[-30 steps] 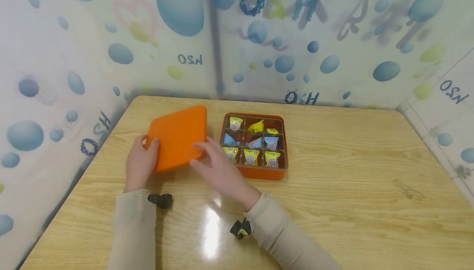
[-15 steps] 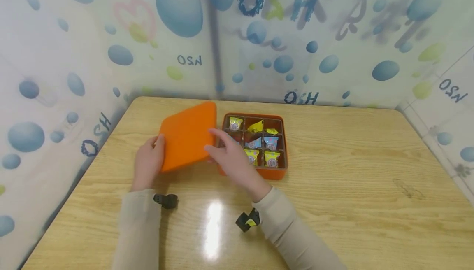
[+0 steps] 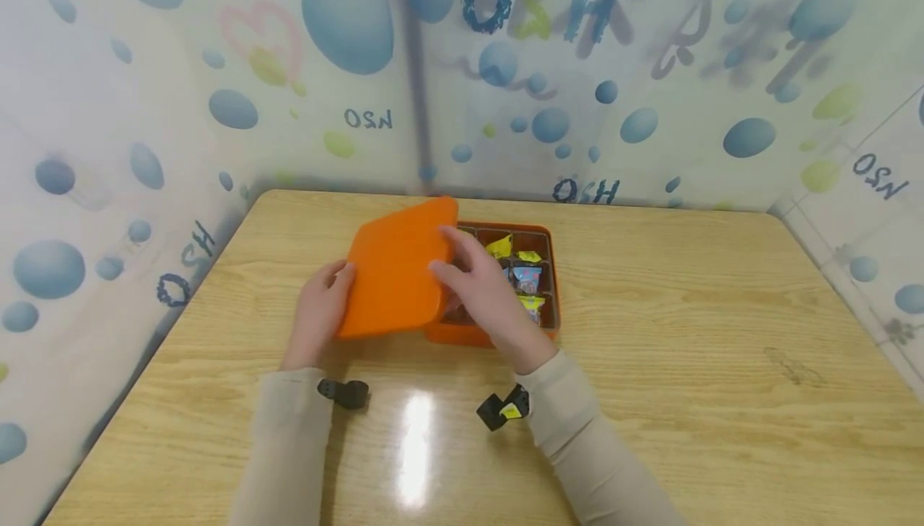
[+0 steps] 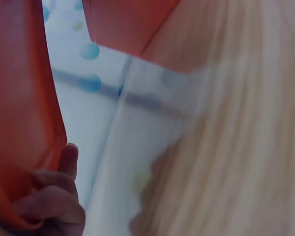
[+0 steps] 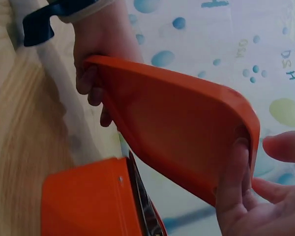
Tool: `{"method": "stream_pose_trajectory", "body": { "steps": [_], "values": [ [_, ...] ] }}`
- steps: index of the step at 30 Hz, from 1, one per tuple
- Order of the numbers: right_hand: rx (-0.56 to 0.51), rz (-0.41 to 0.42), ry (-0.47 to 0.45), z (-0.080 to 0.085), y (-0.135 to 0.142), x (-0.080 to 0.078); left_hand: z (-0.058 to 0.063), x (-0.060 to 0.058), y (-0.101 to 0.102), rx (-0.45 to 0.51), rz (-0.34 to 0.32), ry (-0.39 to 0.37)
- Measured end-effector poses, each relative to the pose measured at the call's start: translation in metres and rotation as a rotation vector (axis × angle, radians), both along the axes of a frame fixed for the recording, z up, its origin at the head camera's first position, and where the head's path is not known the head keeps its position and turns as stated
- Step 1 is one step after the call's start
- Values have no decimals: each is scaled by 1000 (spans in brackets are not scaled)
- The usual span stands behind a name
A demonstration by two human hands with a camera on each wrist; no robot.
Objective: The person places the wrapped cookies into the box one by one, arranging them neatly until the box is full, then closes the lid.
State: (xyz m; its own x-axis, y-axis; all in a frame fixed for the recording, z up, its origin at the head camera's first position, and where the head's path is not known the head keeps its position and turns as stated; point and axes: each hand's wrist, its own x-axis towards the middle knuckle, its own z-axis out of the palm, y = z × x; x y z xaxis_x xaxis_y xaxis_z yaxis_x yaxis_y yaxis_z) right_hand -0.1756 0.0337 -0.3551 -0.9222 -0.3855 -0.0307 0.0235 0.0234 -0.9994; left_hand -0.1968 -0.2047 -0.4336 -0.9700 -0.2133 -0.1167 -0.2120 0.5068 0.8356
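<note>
An orange box lid [image 3: 393, 273] is held tilted in the air, its right edge raised over the left part of an orange box [image 3: 465, 336]. My left hand [image 3: 320, 309] grips its left edge, fingers curled under the rim in the left wrist view. At the opposite edge, my right hand [image 3: 494, 293] holds the lid, with fingers on the hollow inner side in the right wrist view. Inside the box, a brown divided tray [image 3: 548, 269] carries small wrapped candies in yellow and blue, such as the blue candy [image 3: 528, 278]. The lid and right hand hide the left compartments.
The box stands on a light wooden table [image 3: 671, 349] near its back edge. Behind it rises a pale wall covering [image 3: 462, 93] with blue dots and lettering. Dark camera mounts, one a left-wrist mount [image 3: 345, 394], sit at both sleeves.
Both hands have carried the lid to the right, from beside the box to partly above it. More of the candies are now covered. The box has stayed in place.
</note>
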Motion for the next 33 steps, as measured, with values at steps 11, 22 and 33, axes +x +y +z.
{"method": "stream_pose_trajectory", "body": {
  "steps": [11, 22, 33],
  "values": [
    [16, -106, -1, -17, 33, -28, -2, -2, 20, 205, -53, -29],
    [1, -115, -25, -2, 54, -29, 1, 1, 29, 349, -82, -1],
    [19, -198, -95, -18, 70, -42, -1, 2, 37, 382, -179, 107]
  ]
}}
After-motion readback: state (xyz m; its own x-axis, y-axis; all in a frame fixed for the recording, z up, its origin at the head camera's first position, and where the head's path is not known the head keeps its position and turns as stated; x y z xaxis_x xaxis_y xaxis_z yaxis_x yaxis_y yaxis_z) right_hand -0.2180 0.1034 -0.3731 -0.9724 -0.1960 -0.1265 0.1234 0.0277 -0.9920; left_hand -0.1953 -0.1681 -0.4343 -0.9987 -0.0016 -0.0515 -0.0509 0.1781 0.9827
